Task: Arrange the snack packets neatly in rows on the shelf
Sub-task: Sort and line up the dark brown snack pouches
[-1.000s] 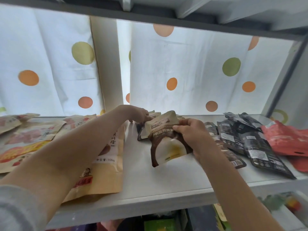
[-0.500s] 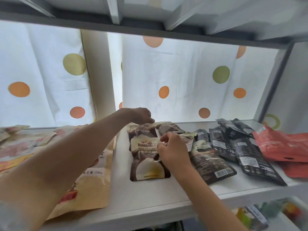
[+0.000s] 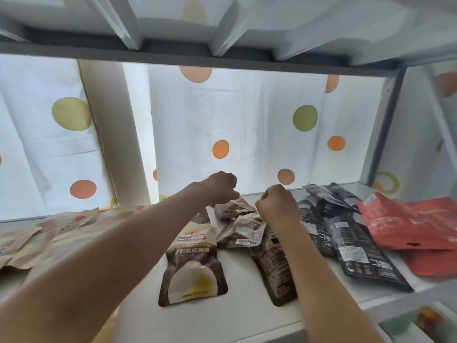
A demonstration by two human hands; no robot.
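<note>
Head view: nearest on the shelf (image 3: 247, 315), a brown-and-cream packet (image 3: 192, 264) lies straight, with a dark packet (image 3: 277, 273) beside it, so one row looks begun. Farther back, small brown packets (image 3: 238, 222) lie jumbled, black packets (image 3: 346, 243) and red packets (image 3: 410, 224) overlap. The left hand (image 3: 220, 188) and right hand (image 3: 277, 204) hover clenched above the jumble; I cannot tell whether either grip holds one.

Glossy plastic film everywhere on this smooth, matt white shelf (image 3: 242, 315). The brown-and-cream pouch (image 3: 191, 263) near the middle has a soft sheen; the small brown packets (image 3: 241, 229) behind it are crinkly and shiny. Over on the right, black foil-like packets (image 3: 363, 251) catch the light, and the red packets (image 3: 408, 224) look smoother, almost satin. Far left, kraft-paper bags (image 3: 27, 243), matt and fibrous. Behind it all, creased dotted cloth (image 3: 247, 115), plainly woven fabric.
</note>
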